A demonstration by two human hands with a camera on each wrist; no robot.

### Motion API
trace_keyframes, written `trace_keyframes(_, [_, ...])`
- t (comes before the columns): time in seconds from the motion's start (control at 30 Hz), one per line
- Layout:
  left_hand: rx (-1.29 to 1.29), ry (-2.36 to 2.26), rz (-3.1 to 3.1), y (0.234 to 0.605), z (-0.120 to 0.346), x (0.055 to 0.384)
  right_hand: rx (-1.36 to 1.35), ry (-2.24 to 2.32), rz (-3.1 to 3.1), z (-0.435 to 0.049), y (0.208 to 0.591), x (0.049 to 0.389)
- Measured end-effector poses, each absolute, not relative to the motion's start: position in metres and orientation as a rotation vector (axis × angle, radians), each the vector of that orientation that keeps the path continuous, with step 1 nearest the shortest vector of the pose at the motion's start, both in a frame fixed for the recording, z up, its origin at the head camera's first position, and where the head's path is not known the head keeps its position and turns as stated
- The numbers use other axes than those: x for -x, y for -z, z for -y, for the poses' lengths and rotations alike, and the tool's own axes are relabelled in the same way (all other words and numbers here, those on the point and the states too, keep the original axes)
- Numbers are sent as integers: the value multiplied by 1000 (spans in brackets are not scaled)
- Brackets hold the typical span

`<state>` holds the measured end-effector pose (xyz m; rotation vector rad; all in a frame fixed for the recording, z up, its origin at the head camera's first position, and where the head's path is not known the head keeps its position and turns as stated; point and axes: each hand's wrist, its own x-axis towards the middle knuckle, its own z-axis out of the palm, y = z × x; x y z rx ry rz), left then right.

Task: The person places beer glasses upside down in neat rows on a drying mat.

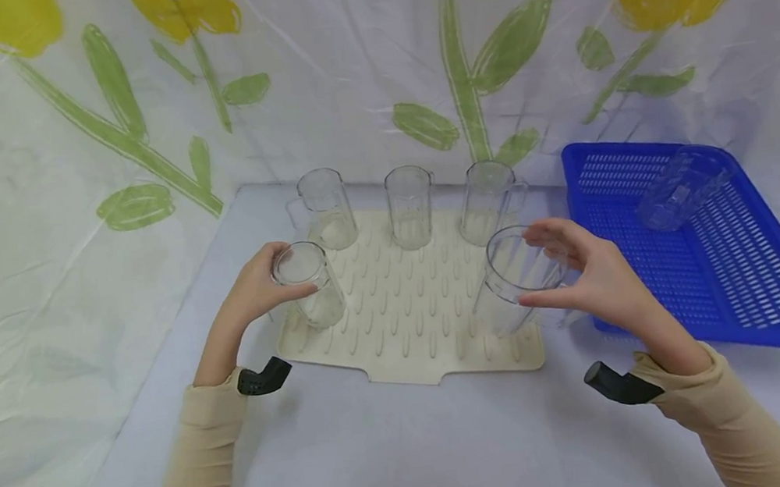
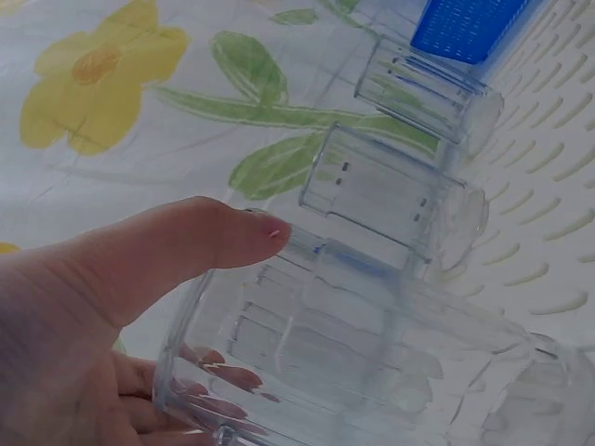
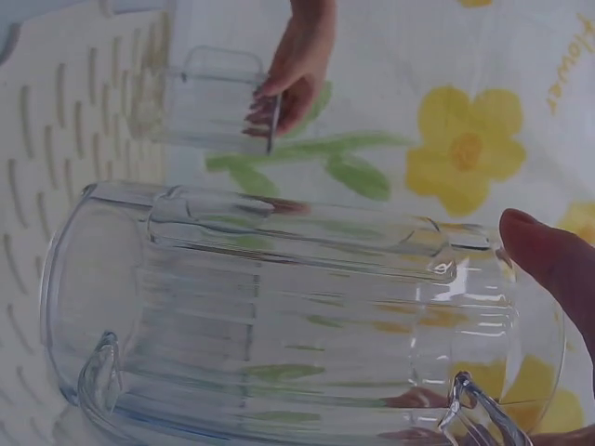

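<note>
My left hand (image 1: 253, 289) grips a clear mug (image 1: 322, 303) round its rim, thumb on the near side; the mug stands upright at the front left of a cream drying mat (image 1: 402, 364). In the left wrist view the thumb (image 2: 223, 232) presses the side of this mug (image 2: 372, 344). My right hand (image 1: 594, 279) holds another clear mug (image 1: 504, 283) by the rim, over the mat's front right corner. Its base is close over the mat in the right wrist view, where this mug (image 3: 307, 307) lies across the picture with its handle (image 3: 100, 376) low.
Three clear mugs stand along the mat's back edge: left (image 1: 332, 214), middle (image 1: 411, 214) and right (image 1: 485, 207). A blue plastic basket (image 1: 727, 305) at the right holds one more clear mug (image 1: 677, 192), tilted. Behind hangs a flowered cloth (image 1: 345, 67).
</note>
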<state>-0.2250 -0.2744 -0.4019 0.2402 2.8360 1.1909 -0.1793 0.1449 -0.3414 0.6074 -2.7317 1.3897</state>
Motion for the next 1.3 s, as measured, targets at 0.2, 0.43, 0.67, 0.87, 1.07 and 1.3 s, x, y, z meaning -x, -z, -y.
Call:
trace_keyframes(0.2, [-300, -1095, -2790, 399, 276, 228, -686, -1383, 2729, -143, 344, 177])
trace_keyframes(0.43, [-330, -1094, -2793, 398, 274, 225, -760, -1409, 2705, -143, 347, 176])
trace_keyframes(0.67, [-664, -1277, -3257, 402, 249, 219, -804, -1457, 2685, -143, 347, 176])
trace_keyframes(0.87, [-1342, -1644, -3302, 407, 201, 210, -838, -1510, 2644, -139, 346, 177])
trace_keyframes(1.07, [-1532, -1798, -2968, 431, 153, 199, -895, -1619, 2551, -136, 347, 177])
trace_keyframes(1.3, [-1294, -1788, -2764, 462, 123, 190, -989, -1768, 2387, -129, 347, 177])
